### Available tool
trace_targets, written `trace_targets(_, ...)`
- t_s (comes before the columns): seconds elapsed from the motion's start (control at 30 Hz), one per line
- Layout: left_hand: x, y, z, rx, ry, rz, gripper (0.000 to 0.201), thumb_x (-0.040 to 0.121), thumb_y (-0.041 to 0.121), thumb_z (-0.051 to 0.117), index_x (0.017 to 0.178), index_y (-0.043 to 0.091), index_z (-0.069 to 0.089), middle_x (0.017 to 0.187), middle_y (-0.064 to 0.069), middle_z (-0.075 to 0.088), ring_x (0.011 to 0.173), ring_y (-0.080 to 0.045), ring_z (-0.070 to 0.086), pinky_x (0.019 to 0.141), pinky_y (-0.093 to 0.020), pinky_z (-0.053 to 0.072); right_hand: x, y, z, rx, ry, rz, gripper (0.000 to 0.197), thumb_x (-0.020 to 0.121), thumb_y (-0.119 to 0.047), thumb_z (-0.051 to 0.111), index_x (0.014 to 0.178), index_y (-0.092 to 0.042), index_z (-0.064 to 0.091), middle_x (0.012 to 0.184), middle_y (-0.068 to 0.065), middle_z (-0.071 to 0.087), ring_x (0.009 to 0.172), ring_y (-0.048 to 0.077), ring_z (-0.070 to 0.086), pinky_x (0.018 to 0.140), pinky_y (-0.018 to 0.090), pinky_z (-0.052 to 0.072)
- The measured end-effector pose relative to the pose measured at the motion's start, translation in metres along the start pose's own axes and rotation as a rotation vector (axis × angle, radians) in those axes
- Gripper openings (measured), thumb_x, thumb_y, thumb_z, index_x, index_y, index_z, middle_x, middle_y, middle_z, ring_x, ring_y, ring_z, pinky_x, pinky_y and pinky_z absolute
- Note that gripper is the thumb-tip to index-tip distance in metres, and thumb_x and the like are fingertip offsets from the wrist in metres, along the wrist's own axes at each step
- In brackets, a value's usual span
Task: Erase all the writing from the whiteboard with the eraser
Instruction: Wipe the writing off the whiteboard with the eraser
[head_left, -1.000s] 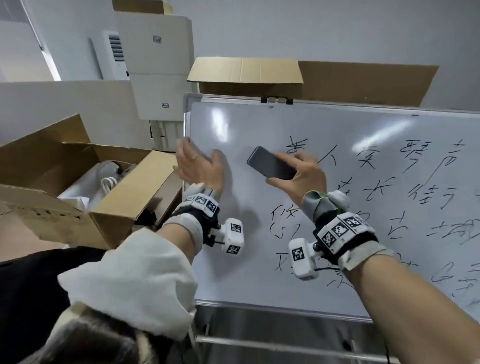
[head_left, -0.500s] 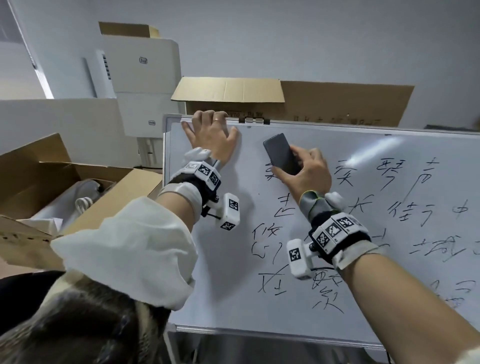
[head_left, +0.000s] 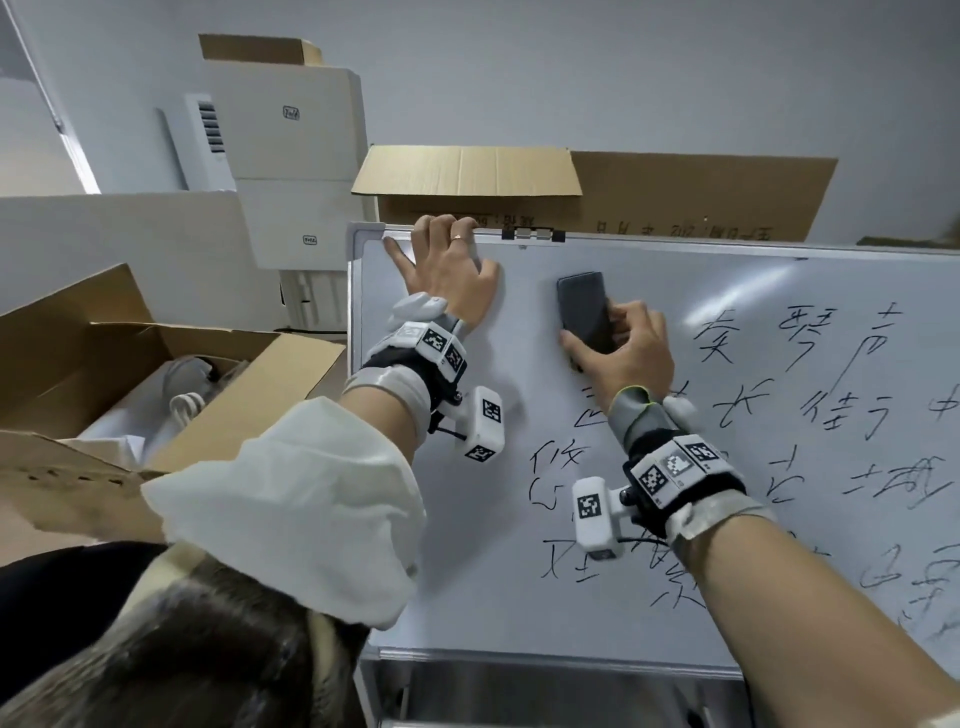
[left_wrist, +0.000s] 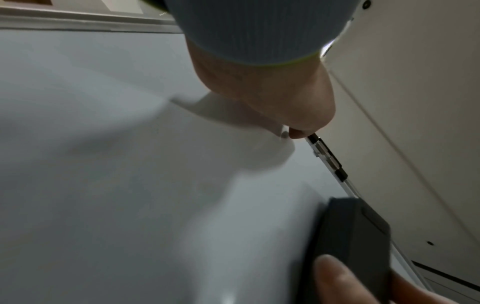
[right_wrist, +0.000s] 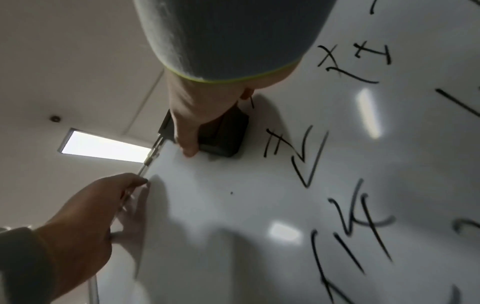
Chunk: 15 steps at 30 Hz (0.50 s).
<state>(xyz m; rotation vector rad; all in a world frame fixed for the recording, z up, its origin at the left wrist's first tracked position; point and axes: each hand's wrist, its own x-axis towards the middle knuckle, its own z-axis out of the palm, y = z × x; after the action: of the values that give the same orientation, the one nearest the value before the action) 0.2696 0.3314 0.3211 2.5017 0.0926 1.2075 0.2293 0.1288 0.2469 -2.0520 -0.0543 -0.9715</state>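
Note:
The whiteboard (head_left: 467, 571) stands upright with black handwriting (head_left: 810, 332) across its right side and lower middle; its upper left is blank. My right hand (head_left: 628, 353) grips the dark eraser (head_left: 584, 306) and holds it upright and flat against the board near the top edge, just left of the top row of characters. My left hand (head_left: 447, 270) hooks its fingers over the board's top edge near the left corner, thumb spread on the face. In the right wrist view the eraser (right_wrist: 226, 139) sits beside written strokes (right_wrist: 306, 156). The left wrist view shows the eraser (left_wrist: 358, 226) under the top frame.
An open cardboard box (head_left: 104, 374) with white items stands left of the board. A larger cardboard box (head_left: 571, 192) sits behind the top edge, and stacked white boxes (head_left: 291, 145) stand at the back left. A metal stand (head_left: 519, 686) runs under the board.
My left hand slid from the board's face up to its top edge. My right hand carried the eraser upward, turning it upright, and the first top-row characters no longer show.

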Motion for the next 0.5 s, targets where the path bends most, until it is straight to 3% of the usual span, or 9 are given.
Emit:
trace_targets(0.1, -0.007, -0.001, -0.001, -0.011, 0.057, -0.025, 0.049, 0.082, 0.034, 0.048, 0.13, 0.031, 0.054, 0.137, 0.008, 0.046, 0.142, -0.017, 0.028, 0.118, -0.059, 0.003, -0.032, -0.009, 0.021, 0.006, -0.177, -0.08, 0.053, 0.052, -0.058, 0.084, 0.092, -0.034, 0.059, 0.091, -0.013, 0.058, 0.079, 0.011, 0.061, 0.068, 0.034, 0.054)
trace_targets(0.17, -0.008, -0.001, -0.001, -0.034, 0.096, -0.042, 0.045, 0.084, 0.035, 0.048, 0.128, 0.031, 0.056, 0.135, 0.007, 0.048, 0.142, -0.017, 0.03, 0.118, -0.058, 0.005, -0.044, -0.011, 0.026, -0.02, -0.206, -0.111, 0.05, 0.052, -0.056, 0.084, 0.09, -0.035, 0.058, 0.09, -0.013, 0.056, 0.078, 0.012, 0.059, 0.066, 0.035, 0.053)
trace_targets(0.27, -0.008, -0.001, 0.001, -0.036, 0.081, -0.014, 0.043, 0.087, 0.037, 0.047, 0.129, 0.032, 0.055, 0.136, 0.007, 0.046, 0.142, -0.017, 0.029, 0.118, -0.058, 0.003, -0.038, -0.002, 0.012, -0.054, -0.15, -0.062, 0.053, 0.053, -0.06, 0.083, 0.09, -0.031, 0.059, 0.091, -0.014, 0.056, 0.079, 0.012, 0.06, 0.065, 0.031, 0.05)
trace_targets(0.4, -0.006, 0.0, 0.003, -0.07, 0.054, -0.022, 0.044, 0.086, 0.039, 0.047, 0.129, 0.031, 0.054, 0.135, 0.008, 0.045, 0.142, -0.017, 0.027, 0.118, -0.059, -0.001, -0.028, 0.014, -0.017, -0.1, -0.032, 0.105, 0.052, 0.058, -0.059, 0.082, 0.087, -0.027, 0.054, 0.093, -0.013, 0.052, 0.08, 0.013, 0.059, 0.062, 0.025, 0.038)
trace_targets(0.5, -0.008, -0.001, 0.003, -0.064, 0.066, -0.012, 0.043, 0.084, 0.039, 0.048, 0.126, 0.029, 0.055, 0.133, 0.006, 0.045, 0.142, -0.018, 0.028, 0.117, -0.06, 0.0, -0.033, 0.008, -0.013, -0.113, -0.082, 0.09, 0.053, 0.056, -0.058, 0.085, 0.087, -0.027, 0.054, 0.093, -0.013, 0.053, 0.078, 0.011, 0.058, 0.062, 0.025, 0.04)
